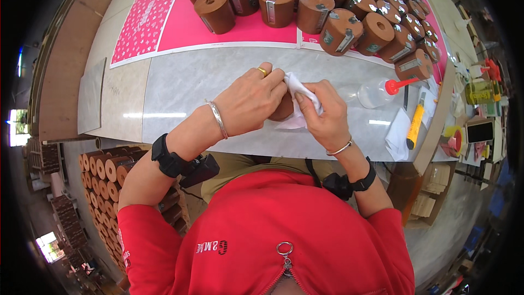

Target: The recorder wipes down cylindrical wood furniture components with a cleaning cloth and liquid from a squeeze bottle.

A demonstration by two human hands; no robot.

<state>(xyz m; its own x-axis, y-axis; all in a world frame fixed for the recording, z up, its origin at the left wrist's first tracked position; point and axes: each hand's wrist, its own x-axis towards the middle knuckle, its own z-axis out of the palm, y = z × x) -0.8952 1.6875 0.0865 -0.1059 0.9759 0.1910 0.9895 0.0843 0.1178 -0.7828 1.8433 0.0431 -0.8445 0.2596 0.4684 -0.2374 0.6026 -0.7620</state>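
My left hand [246,100] is closed over a brown wooden cylinder [282,110], which shows only in part between my two hands. From the right, my right hand [328,116] pinches a white cloth [301,88] between thumb and fingers. The cloth is bunched against the cylinder's side, and part of it hangs below. Both hands are just above the grey marbled tabletop [202,74], close to its front edge. My left fingertips and most of the cylinder are hidden.
Rows of brown cylinders [277,6], many with metal strips, stand on a pink mat [180,24] at the back. On the right lie a clear squeeze bottle [374,95] with red nozzle, a yellow utility knife [416,123] and white paper [397,136]. More cylinders [103,186] are stacked lower left.
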